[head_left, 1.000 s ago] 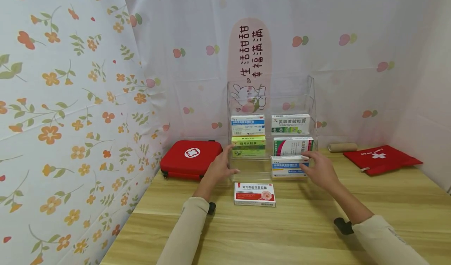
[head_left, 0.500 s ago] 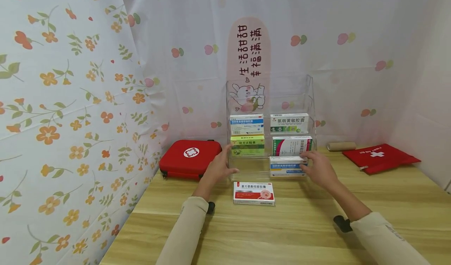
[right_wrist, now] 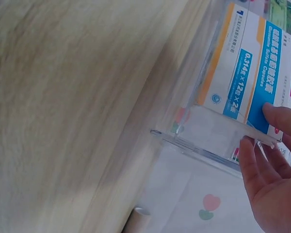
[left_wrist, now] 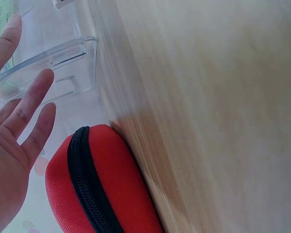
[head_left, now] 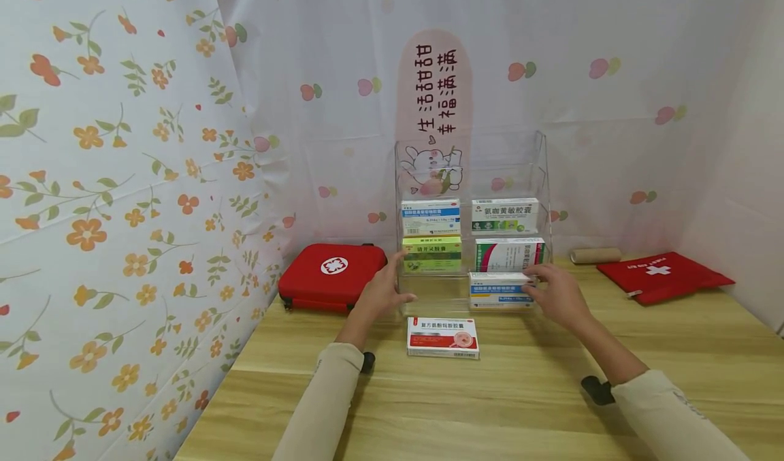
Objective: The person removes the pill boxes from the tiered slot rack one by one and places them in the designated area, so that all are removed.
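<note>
head view: a red zippered case (head_left: 331, 280) sits on a wooden table (head_left: 429, 406), just left of a person's left hand (head_left: 380, 292), whose fingers are spread and pinch nothing; whether they touch the transparent rack (head_left: 436, 295) beside them cannot be told. immediately right of that hand, a blue-striped box (head_left: 431, 218) stands in the rack above a yellow-green box (head_left: 431, 254). between the hands and nearer the person, a red-and-white box (head_left: 441, 340) lies flat on the table in front of the rack, touched by neither. left of and beyond the right hand (head_left: 559, 299), a white-and-green box (head_left: 505, 216) stands above a maroon-and-green box (head_left: 510, 255). below those, in the lowest tier, is a blue-and-white box (head_left: 497, 291); the right hand pinches the end closest to it, thumb on the printed front, other fingers at the side edge and behind. the arranging looks well along: four boxes stand in the tiers above, the fifth appears in place or close to it under the fingers, and the red-and-white one, outside the rack, seems to be what is left. beyond and to the right of the right hand, a cardboard tube (head_left: 595, 256) and a red pouch (head_left: 667, 280) with a white cross lie well apart from it.
</note>
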Motion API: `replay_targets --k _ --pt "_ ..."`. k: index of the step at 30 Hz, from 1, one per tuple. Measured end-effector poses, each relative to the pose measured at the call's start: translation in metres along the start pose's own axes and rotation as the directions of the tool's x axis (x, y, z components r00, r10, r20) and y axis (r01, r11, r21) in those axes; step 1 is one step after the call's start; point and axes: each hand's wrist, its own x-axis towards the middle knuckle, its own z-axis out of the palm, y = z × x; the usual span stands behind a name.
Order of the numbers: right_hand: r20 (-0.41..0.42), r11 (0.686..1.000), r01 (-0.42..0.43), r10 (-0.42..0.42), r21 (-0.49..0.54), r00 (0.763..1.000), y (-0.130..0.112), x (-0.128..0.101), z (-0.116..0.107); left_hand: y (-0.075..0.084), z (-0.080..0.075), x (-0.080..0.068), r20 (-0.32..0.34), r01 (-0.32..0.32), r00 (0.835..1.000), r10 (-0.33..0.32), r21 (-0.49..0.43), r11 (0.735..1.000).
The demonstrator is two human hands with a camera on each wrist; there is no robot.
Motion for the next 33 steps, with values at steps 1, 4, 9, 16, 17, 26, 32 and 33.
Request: replay_targets --k 1,4,9,16,17,26,32,33 --pt "-0.001 1.000 -0.002 0.002 0.001 1.000 0.000 0.000 0.000 0.000 0.000 0.000 -0.001 0.000 1.000 0.000 0.001 1.000" --pt "-0.009 1.000 0.003 -0.003 0.008 1.000 -0.001 0.000 0.000 0.000 0.000 0.000 -0.005 -0.004 1.000 0.004 -0.001 1.000" --pt "-0.053 1.000 0.025 -0.025 0.014 0.998 -0.002 0.000 0.000 0.001 0.000 -0.001 -0.006 -0.005 1.000 0.005 -0.009 1.000" --pt "-0.114 0.998 0.062 -0.059 0.019 0.992 -0.006 0.003 -0.004 0.001 0.000 -0.001 0.005 0.004 1.000 -0.003 -0.012 1.000" --pt "-0.125 0.997 0.069 -0.066 0.020 0.990 -0.007 0.003 -0.004 0.001 0.000 -0.001 0.007 0.003 1.000 -0.003 -0.013 1.000" --pt "-0.217 0.988 0.151 -0.140 0.039 0.966 -0.014 0.007 -0.008 -0.001 0.001 -0.001 0.016 0.010 1.000 -0.010 0.000 1.000" --pt "-0.233 0.984 0.166 -0.147 0.062 0.961 -0.020 0.008 -0.014 -0.002 0.001 -0.001 0.018 0.002 1.000 -0.002 -0.009 1.000" --pt "-0.236 0.983 0.170 -0.150 0.068 0.960 -0.022 0.008 -0.015 -0.002 0.001 -0.001 0.018 0.004 1.000 -0.004 -0.008 1.000"
